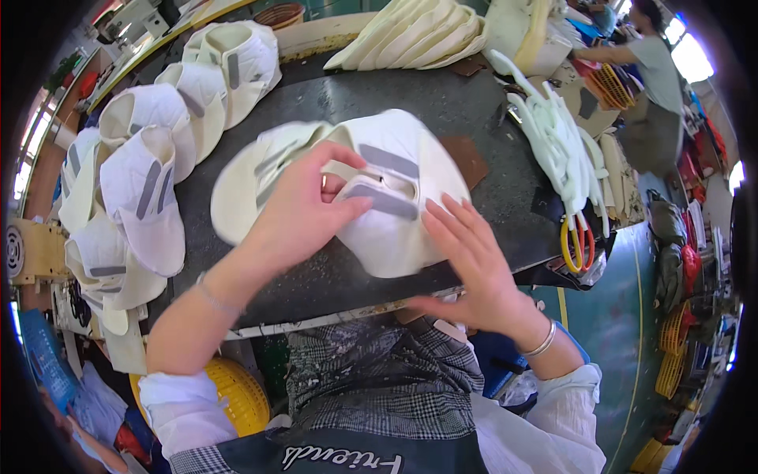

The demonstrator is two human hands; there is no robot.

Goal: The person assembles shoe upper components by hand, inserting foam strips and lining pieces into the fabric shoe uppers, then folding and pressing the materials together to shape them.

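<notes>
A white shoe upper (387,249) with two grey strips beside a central slit lies on the dark worktable in front of me. My left hand (304,201) is closed at the slit, its thumb on the near grey strip and its curled fingers at the edge of the opening. My right hand (474,268) rests on the right side of the upper with fingers stretched out and thumb spread toward the table edge. Partly behind my left hand is a second white shoe upper (237,193), also with grey strips.
Several finished-looking white uppers (142,205) stand in a curve along the left. A stack of cream pieces (410,35) lies at the back. White cords (553,142) and scissors with yellow and red handles (570,245) lie at the right edge. Another person (651,87) stands far right.
</notes>
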